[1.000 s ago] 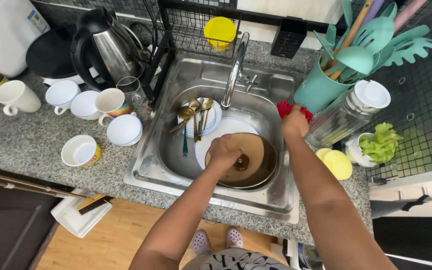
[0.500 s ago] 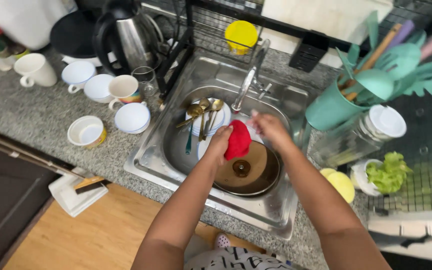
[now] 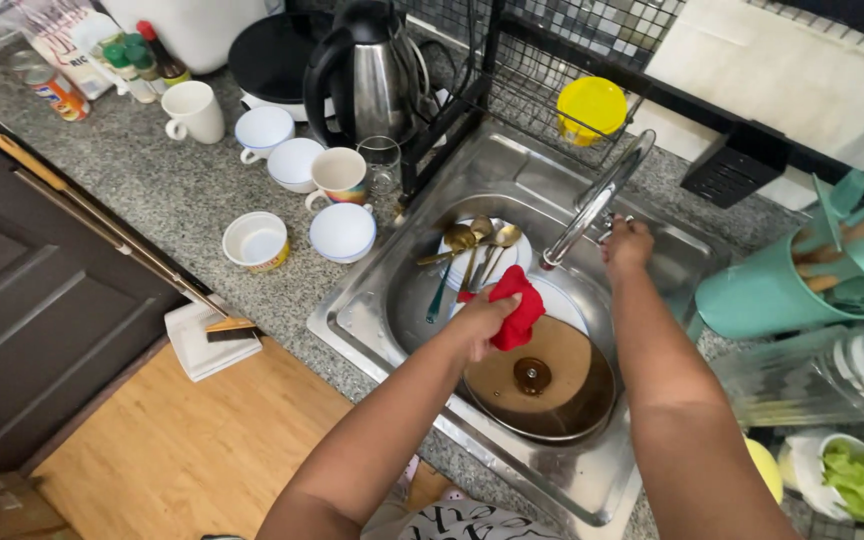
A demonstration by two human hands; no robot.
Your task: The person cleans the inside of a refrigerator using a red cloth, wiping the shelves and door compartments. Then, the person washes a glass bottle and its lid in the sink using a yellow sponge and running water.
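Landmark = steel sink, set in a grey speckled worktop.

Nearest, in the sink's front half: glass pan lid w/ brown knob, lying flat on other dishes. Just above its back-left edge the left hand is curled tight around a red cloth; the cloth bunches out of the fist & hangs over the lid, can't tell if it touches the glass.

Behind that, still inside the sink: white plate partly under cloth & lid, then a white bowl w/ gold spoons at the sink's back-left.

Back rim of sink: chrome tap arcs up & over the basin. Right hand sits at the tap base, fingers closed on the handle there; the handle itself is mostly hidden by the hand.

Left of sink on the worktop: white bowls & cups, a clear glass, then an electric kettle farther back. Right of sink: teal utensil holder. Behind sink: black wire rack w/ yellow lid.
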